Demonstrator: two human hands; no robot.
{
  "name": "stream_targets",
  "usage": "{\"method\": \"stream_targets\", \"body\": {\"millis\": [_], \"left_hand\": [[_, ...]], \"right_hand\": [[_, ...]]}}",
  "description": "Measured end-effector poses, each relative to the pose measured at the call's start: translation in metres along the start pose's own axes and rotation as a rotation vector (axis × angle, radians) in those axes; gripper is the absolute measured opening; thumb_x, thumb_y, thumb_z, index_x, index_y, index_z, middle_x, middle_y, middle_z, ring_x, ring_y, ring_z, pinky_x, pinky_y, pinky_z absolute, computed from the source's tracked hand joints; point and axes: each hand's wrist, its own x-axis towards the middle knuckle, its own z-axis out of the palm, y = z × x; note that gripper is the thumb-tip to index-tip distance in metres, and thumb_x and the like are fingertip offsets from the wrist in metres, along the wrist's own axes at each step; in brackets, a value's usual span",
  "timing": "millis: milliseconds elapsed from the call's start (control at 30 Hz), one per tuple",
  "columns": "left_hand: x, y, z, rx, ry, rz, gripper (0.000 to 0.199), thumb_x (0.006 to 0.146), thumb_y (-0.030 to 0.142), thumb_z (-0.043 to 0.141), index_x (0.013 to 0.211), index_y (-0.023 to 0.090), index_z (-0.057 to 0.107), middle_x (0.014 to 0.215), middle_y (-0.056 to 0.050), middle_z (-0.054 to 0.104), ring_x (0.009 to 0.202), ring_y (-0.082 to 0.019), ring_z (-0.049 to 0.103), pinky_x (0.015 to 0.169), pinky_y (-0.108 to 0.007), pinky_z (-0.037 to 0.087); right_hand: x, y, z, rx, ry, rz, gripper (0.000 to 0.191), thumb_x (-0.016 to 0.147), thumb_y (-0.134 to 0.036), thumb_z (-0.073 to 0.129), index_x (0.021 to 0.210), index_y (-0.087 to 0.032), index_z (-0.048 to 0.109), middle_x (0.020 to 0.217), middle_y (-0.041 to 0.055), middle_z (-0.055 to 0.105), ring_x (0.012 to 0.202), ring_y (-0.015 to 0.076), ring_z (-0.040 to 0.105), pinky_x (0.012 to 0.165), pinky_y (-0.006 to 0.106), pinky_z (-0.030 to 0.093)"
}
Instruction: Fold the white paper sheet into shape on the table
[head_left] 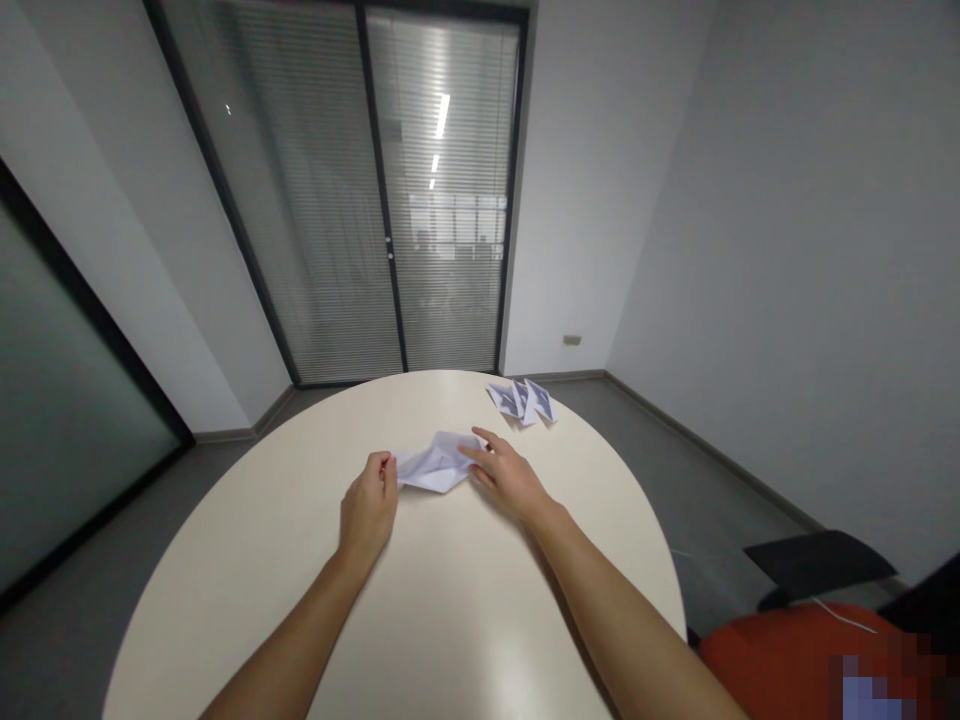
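Note:
A folded sheet of white paper [439,463], creased and partly opened out, lies over the middle of the round table. My left hand [370,505] is closed, pinching the paper's left corner between thumb and fingers. At the other end is my right hand [510,475], its fingers spread and stretched over the right edge, the fingertips touching the paper. Exactly where its thumb meets the paper is hard to make out. Beyond my right hand, several folded paper pieces [523,402] with dark printed patches stand together near the far edge.
The round cream table [262,560] fills the foreground. An orange chair [780,655] with a black armrest [821,562] stands at the lower right. Behind the table are a glass partition with blinds [450,250] and a grey wall [810,250].

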Motion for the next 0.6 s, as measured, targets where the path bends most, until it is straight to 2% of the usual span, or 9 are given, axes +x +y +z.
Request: {"method": "stream_targets", "body": {"millis": [133,233,333,500,600], "left_hand": [[-0.004,0.005,0.001,0.03,-0.018,0.026,0.025,0.101,0.037,0.04,0.106,0.022,0.059,0.089,-0.007,0.074,0.08,-0.024,0.069,0.067,-0.028,0.041],[-0.005,0.005,0.002,0.014,-0.015,0.023,0.024,0.1,0.037,0.041,0.105,0.022,0.059,0.092,-0.008,0.075,0.082,-0.024,0.071,0.068,-0.028,0.043],[-0.002,0.0,0.005,-0.047,-0.004,-0.009,0.024,0.098,0.038,0.043,0.106,0.023,0.059,0.097,-0.009,0.076,0.084,-0.024,0.072,0.069,-0.028,0.047],[0.005,-0.015,0.01,-0.168,0.029,-0.105,0.023,0.095,0.04,0.047,0.102,0.022,0.06,0.093,-0.009,0.076,0.083,-0.023,0.073,0.071,-0.028,0.051],[0.005,-0.016,0.01,-0.175,0.028,-0.062,0.024,0.095,0.041,0.047,0.101,0.022,0.06,0.093,-0.008,0.076,0.085,-0.023,0.073,0.074,-0.029,0.052]], "right_hand": [[0.001,-0.005,-0.007,-0.11,-0.033,0.135,0.04,0.094,-0.021,0.059,0.134,-0.026,0.064,0.141,0.0103,0.06,0.114,0.0257,0.065,0.096,0.035,0.05],[0.001,-0.005,-0.011,-0.142,-0.039,0.232,0.029,0.093,-0.016,0.055,0.116,-0.023,0.071,0.121,0.0083,0.07,0.1,0.023,0.068,0.085,0.03,0.049],[0.002,-0.001,-0.01,-0.098,-0.025,0.249,0.024,0.093,-0.013,0.051,0.102,-0.023,0.072,0.108,0.0057,0.073,0.1,0.0209,0.067,0.08,0.027,0.046],[0.001,0.004,-0.005,0.011,0.047,0.272,0.023,0.1,-0.023,0.048,0.113,-0.021,0.067,0.111,0.0064,0.072,0.094,0.0177,0.067,0.08,0.026,0.045],[0.0,0.003,-0.005,0.002,0.04,0.277,0.027,0.099,-0.024,0.052,0.121,-0.024,0.067,0.118,0.0058,0.07,0.091,0.0165,0.067,0.081,0.026,0.045]]}}
